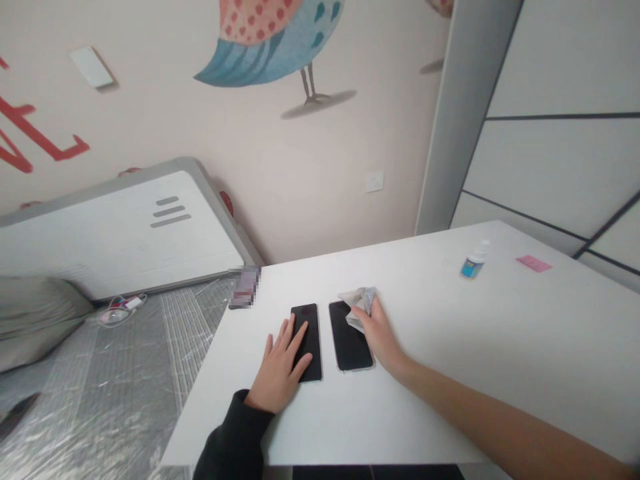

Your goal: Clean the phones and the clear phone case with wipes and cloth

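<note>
Quick read from my end: two black smartphones lie side by side on the white table (450, 373), dark glass facing up, between the two hands. The left hand (279, 365), in a dark sleeve, is open and flat, with its fingers spread and the fingertips resting across the left phone (313, 328), so it is pressing or steadying that phone rather than gripping it. The right hand (381, 333), with a bare forearm, is closed in a pinch on a crumpled grey-white cloth (363, 301). That cloth touches the top right part of the right phone (347, 343), which has a thin silver rim. What I can see in hand is the cloth held against this phone while the other hand stays on its neighbour. Beyond the right hand, further along the table, stand a small bottle with a blue label (473, 263) and a pink slip of paper (534, 264). Beyond the left hand, at the table's corner, something is pixelated (244, 287), and I cannot tell what it is.
</note>
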The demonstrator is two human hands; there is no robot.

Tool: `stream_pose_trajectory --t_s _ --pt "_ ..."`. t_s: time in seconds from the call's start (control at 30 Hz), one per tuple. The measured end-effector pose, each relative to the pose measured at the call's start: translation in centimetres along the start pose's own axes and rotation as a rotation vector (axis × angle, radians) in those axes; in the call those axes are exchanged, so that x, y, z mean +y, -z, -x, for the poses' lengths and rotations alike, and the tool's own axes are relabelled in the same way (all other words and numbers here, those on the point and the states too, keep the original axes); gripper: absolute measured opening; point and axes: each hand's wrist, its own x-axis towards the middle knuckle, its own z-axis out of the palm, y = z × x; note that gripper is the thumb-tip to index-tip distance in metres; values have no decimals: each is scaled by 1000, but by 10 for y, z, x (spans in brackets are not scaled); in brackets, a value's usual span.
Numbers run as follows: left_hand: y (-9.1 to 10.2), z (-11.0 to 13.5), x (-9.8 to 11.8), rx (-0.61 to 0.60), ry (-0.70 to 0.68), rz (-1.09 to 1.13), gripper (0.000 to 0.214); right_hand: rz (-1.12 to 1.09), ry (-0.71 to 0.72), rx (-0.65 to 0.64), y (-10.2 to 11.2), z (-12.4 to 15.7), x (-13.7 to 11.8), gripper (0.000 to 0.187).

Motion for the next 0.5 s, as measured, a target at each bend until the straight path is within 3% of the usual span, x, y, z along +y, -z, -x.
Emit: stream_pose_trajectory --t_s 0.2,0.4,0.5 --pt "-5 -13 9 32 -64 -74 59 34 35 -35 -3 7 2 41" --pt "-7 -14 19 59 -41 -49 58 75 44 -55 -8 13 1 44" --pt "-2 -12 27 48 -122 -39 55 79 32 -70 -9 16 -2 46"
